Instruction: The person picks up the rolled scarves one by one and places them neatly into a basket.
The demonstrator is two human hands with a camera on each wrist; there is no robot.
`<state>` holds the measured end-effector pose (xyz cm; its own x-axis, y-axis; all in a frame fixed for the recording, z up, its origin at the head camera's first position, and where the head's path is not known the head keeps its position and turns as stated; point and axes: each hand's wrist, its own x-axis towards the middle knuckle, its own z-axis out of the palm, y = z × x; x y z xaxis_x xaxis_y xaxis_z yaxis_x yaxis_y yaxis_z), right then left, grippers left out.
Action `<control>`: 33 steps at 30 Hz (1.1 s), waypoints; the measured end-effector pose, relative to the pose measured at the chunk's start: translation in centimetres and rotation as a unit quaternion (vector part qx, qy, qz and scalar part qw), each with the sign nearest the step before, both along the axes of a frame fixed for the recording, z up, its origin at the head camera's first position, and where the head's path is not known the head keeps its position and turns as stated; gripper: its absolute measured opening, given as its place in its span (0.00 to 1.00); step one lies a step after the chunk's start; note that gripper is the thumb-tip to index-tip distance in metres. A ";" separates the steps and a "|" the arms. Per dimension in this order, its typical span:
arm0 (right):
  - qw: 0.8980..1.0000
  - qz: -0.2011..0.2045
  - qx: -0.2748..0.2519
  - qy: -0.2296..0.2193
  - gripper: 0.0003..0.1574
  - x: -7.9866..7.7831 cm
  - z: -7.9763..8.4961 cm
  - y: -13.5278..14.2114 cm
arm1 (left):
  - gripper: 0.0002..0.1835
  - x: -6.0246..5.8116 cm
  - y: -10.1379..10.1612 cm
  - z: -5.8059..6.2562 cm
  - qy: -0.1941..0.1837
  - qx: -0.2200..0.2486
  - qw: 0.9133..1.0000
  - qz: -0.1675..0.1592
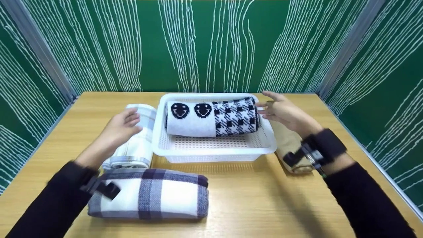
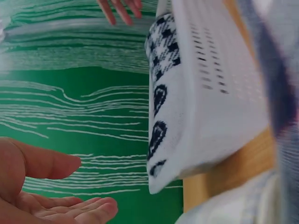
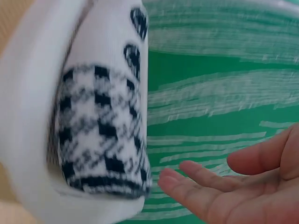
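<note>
A rolled black-and-white knit scarf [image 1: 213,119], with two black faces at one end and houndstooth at the other, lies along the back of a white plastic basket [image 1: 214,152]. My right hand [image 1: 284,110] is raised at the basket's right rim, fingers loosely spread close to the houndstooth end and holding nothing. In the right wrist view its fingertips [image 3: 170,179] show beside the roll's end. My left hand [image 1: 120,130] hovers over a rolled white plaid scarf [image 1: 140,148] left of the basket, fingers relaxed around no object; the left wrist view shows it apart from the basket.
A thick grey-and-white checked roll [image 1: 178,198] lies at the front left of the wooden table [image 1: 238,198]. Right of the basket is a tan rolled cloth [image 1: 290,148], partly hidden beneath my right arm. Green walls [image 1: 211,46] with white lines enclose the table's back and sides.
</note>
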<state>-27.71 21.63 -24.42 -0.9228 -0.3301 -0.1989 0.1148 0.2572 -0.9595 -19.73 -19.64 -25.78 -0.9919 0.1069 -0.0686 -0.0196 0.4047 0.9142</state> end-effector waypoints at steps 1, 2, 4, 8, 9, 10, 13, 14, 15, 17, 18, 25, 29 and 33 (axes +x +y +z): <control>1.000 0.008 -0.002 0.004 0.43 0.6 -0.1 0.0 | 0.35 0.7 -0.5 -0.3 -0.001 0.000 1.000 0.001; 1.000 0.018 -0.002 0.009 0.42 1.3 -0.2 0.0 | 0.35 1.3 -1.0 -0.7 -0.005 -0.001 1.000 0.002; 0.999 0.033 0.004 0.018 0.39 2.7 -0.5 0.0 | 0.35 2.6 -2.0 -1.4 -0.010 -0.007 1.000 0.008; 0.997 0.067 0.024 0.041 0.35 5.5 -1.6 -0.2 | 0.37 5.0 -4.1 -2.7 -0.014 -0.037 0.999 0.016; 0.996 0.075 0.026 0.047 0.35 6.2 -2.0 -0.3 | 0.37 5.6 -4.7 -3.0 -0.014 -0.045 0.999 0.020; 0.995 0.085 0.028 0.052 0.33 6.8 -2.4 -0.4 | 0.38 6.1 -5.3 -3.3 -0.016 -0.053 0.998 0.021; 0.991 0.116 0.032 0.055 0.31 8.6 -4.2 -0.6 | 0.43 7.4 -7.2 -4.5 -0.057 -0.063 0.996 0.026; 0.991 0.125 0.027 0.046 0.31 9.0 -4.9 -0.8 | 0.44 7.6 -7.8 -5.0 -0.081 -0.065 0.994 0.028; 0.990 0.135 0.016 0.032 0.31 9.5 -5.5 -0.8 | 0.46 7.8 -8.5 -5.5 -0.108 -0.064 0.992 0.032; 0.987 0.157 -0.014 -0.004 0.31 10.4 -7.0 -1.1 | 0.50 8.0 -9.7 -6.7 -0.168 -0.061 0.983 0.039; 0.985 0.169 -0.037 -0.028 0.32 10.8 -7.7 -1.2 | 0.51 8.1 -10.3 -7.3 -0.191 -0.059 0.979 0.043; 0.949 0.178 -0.162 -0.203 0.32 14.0 -11.8 -3.5 | 0.49 8.9 -10.8 -11.4 -0.265 0.109 0.956 0.067; 0.935 0.158 -0.168 -0.268 0.32 15.3 -13.3 -5.2 | 0.47 9.3 -9.5 -12.0 -0.255 0.138 0.954 0.080; 0.925 0.144 -0.176 -0.304 0.34 16.0 -14.1 -6.7 | 0.47 9.5 -8.5 -11.7 -0.242 0.115 0.960 0.085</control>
